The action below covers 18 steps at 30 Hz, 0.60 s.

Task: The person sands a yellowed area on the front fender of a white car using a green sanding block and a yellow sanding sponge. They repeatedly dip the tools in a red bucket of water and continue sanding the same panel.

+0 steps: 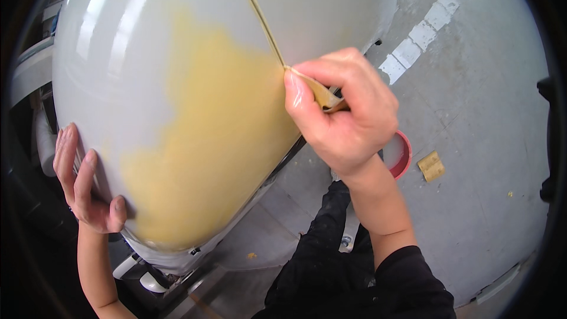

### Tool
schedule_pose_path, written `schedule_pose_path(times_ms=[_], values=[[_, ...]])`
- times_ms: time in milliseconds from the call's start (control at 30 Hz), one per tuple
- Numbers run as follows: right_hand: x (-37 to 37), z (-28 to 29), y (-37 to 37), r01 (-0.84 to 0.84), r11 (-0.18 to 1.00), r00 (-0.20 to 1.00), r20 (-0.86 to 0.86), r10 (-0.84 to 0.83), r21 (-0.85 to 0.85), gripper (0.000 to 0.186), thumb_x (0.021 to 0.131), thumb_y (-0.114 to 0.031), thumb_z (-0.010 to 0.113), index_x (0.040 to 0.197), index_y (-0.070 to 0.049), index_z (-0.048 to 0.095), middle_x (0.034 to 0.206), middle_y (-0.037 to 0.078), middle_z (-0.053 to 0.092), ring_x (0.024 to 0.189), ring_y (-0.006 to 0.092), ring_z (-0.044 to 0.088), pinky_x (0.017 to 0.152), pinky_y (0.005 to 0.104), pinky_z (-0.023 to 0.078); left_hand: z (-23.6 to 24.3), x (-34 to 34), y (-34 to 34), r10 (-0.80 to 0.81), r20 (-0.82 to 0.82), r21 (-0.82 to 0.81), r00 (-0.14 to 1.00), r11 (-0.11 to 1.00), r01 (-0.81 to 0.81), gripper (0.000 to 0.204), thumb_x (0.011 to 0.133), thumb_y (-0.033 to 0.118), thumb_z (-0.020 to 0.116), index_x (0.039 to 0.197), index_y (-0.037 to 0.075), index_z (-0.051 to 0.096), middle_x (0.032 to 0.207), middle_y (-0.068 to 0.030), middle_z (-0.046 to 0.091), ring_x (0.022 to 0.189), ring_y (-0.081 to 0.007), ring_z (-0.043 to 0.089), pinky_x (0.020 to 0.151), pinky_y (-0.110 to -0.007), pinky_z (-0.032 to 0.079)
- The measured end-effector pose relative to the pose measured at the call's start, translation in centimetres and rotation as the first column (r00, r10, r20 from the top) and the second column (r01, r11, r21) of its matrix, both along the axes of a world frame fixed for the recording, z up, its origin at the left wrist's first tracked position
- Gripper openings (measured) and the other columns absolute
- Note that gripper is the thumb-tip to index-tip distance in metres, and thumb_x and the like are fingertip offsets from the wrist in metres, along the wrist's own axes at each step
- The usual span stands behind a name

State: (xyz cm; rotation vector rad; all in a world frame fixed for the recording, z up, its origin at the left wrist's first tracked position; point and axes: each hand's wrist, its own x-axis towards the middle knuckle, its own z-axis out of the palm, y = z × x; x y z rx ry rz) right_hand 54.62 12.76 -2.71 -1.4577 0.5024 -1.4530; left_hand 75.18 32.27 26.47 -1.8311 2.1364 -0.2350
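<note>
A glossy light-grey vehicle body panel [124,88] curves across the upper left, with a broad patch of dull yellow filler [207,124] over its lower middle. My right hand [348,100] pinches a folded piece of yellowish sandpaper [322,93] between thumb and fingers. The paper's tip meets the lower end of the visible narrow seam [260,15] that runs down from the top edge. My left hand [85,186] lies against the panel's left edge, fingers apart, holding nothing. What its fingertips touch behind the edge is partly hidden.
On the grey floor to the right stand a pink-red round container [403,155], partly behind my forearm, and a square yellow-brown piece of paper [431,166]. White painted blocks [422,35] mark the floor farther off. My dark-trousered leg [325,218] is below the panel.
</note>
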Motion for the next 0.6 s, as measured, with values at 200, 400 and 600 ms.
schedule_pose_path(times_ms=[200, 400, 600], values=[[0.8, 0.9, -0.6, 0.059, 0.998, 0.990, 0.129, -0.055, -0.029, 0.018, 0.072, 0.007, 0.081, 0.083, -0.004, 0.071, 0.070, 0.005, 0.063, 0.054, 0.0174, 0.057, 0.048, 0.0278, 0.042, 0.0, 0.3, -0.1, -0.014, -0.004, 0.002, 1.000, 1.000, 0.014, 0.065, 0.097, 0.045, 0.058, 0.144, 0.000, 0.055, 0.150, -0.0365, 0.048, 0.139, -0.0536, 0.049, 0.117, -0.066, 0.037], [1.0, 1.4, -1.2, -0.003, 0.999, 1.000, 0.004, 0.003, 0.049, 0.013, 0.079, 0.007, 0.079, 0.085, -0.002, 0.072, 0.073, 0.005, 0.066, 0.060, 0.0152, 0.059, 0.053, 0.0271, 0.043, -0.1, 0.2, 0.1, -0.009, -0.020, 0.004, 1.000, 1.000, 0.009, 0.064, 0.096, 0.044, 0.058, 0.143, 0.000, 0.057, 0.149, -0.0365, 0.049, 0.139, -0.0534, 0.049, 0.117, -0.066, 0.036], [0.8, 1.4, -1.3, -0.050, 0.993, 0.999, -0.012, 0.051, 0.106, 0.010, 0.086, 0.007, 0.075, 0.093, 0.000, 0.072, 0.082, 0.005, 0.072, 0.068, 0.0134, 0.063, 0.061, 0.0247, 0.047, -0.4, 0.1, 0.0, -0.014, -0.014, -0.015, 1.000, 1.000, 0.013, 0.063, 0.095, 0.044, 0.059, 0.142, 0.001, 0.059, 0.148, -0.0361, 0.050, 0.138, -0.0532, 0.051, 0.116, -0.068, 0.036]])
